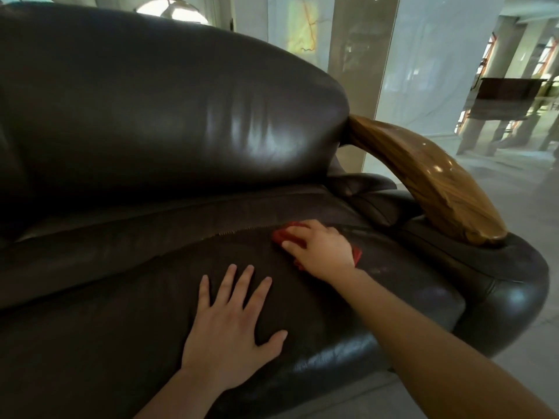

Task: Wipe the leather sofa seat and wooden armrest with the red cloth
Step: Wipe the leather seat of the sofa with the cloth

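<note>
I see right hand (320,246) grip grasping red cloth (283,236) at seat (121,297) rear seam | left hand (230,328) released, flat mid-seat | wooden armrest (423,176) apart, frame right

A shiny pale floor (529,207) lies behind. Tall pillars (502,46) stand far off, near a dark thing (508,89), maybe a table. A white wall (423,71) stands closer.
</note>
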